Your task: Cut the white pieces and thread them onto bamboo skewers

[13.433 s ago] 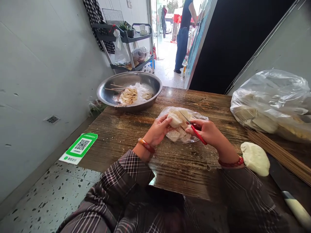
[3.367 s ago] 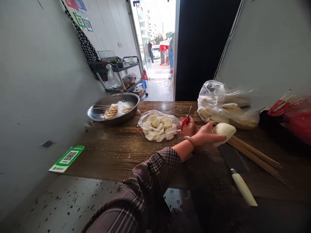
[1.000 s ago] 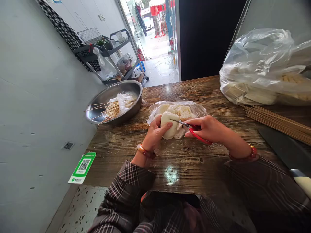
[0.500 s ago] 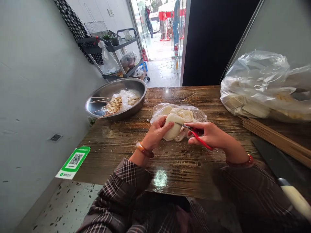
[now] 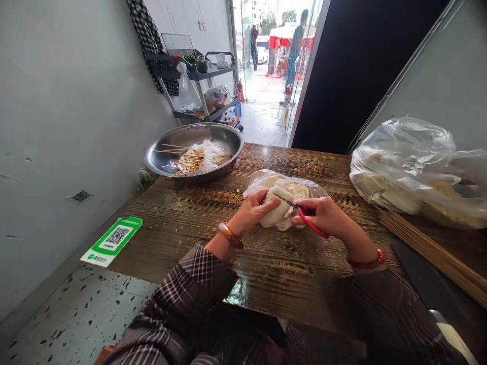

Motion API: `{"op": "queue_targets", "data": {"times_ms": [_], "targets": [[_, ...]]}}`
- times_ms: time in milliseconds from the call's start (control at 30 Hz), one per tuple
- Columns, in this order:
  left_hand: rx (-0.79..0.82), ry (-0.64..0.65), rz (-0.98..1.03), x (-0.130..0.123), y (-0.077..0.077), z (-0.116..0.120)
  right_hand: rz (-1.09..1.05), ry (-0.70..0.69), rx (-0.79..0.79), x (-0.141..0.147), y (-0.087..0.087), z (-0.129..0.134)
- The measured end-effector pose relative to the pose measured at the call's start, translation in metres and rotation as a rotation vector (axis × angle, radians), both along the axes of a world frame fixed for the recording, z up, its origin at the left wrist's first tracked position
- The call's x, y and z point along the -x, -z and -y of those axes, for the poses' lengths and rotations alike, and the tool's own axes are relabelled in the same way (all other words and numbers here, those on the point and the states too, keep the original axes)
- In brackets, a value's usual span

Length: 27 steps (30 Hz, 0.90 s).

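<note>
My left hand (image 5: 249, 213) is closed round a pale, rounded piece that looks like a flat bun (image 5: 271, 217), its thumb lying across the top. Scissors with red handles (image 5: 315, 226) are in my right hand (image 5: 327, 215), fingers in the loops. Their blades reach onto the bun's upper face beside my left thumb; how deep they go I cannot tell. Under and behind the bun, several similar pale pieces (image 5: 299, 191) lie on an open clear plastic bag (image 5: 318, 191) on the table.
At the far left of the wooden table (image 5: 182, 213) stands a steel basin (image 5: 160, 161) with skewered food. To the right are a full plastic bag (image 5: 405, 147), thin sticks (image 5: 426, 235) and a big knife (image 5: 418, 279). A QR card (image 5: 112, 241) lies front left. Someone (image 5: 294, 48) is outside the doorway.
The camera view has tilted and shifted, so the scene sits differently. The scissor blades lie further across the bun. Both hands keep their holds.
</note>
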<state>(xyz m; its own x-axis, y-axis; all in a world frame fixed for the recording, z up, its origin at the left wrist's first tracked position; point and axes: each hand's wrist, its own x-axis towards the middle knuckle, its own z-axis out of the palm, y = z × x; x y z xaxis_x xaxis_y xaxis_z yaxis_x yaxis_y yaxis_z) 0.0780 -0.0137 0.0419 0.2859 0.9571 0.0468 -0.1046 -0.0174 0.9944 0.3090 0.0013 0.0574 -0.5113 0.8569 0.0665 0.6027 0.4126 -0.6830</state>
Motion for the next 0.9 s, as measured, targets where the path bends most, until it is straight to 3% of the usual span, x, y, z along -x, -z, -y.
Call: {"op": "queue_targets", "data": {"times_ms": [267, 400, 567, 767, 900], "targets": [[0.028, -0.047, 0.065, -0.002, 0.001, -0.001, -0.049, -0.007, 0.041, -0.002, 0.005, 0.002], [-0.043, -0.062, -0.023, -0.003, 0.001, -0.001, -0.061, -0.068, 0.077, 0.002, -0.002, 0.002], [-0.15, -0.06, -0.168, -0.003, 0.001, 0.0, 0.04, -0.02, 0.057, 0.009, -0.01, 0.0], [-0.198, -0.101, -0.276, -0.002, 0.006, -0.002, 0.046, -0.008, 0.079, 0.006, -0.006, -0.003], [-0.093, -0.11, -0.117, -0.002, 0.006, -0.003, -0.01, 0.036, 0.095, 0.003, 0.004, -0.008]]}}
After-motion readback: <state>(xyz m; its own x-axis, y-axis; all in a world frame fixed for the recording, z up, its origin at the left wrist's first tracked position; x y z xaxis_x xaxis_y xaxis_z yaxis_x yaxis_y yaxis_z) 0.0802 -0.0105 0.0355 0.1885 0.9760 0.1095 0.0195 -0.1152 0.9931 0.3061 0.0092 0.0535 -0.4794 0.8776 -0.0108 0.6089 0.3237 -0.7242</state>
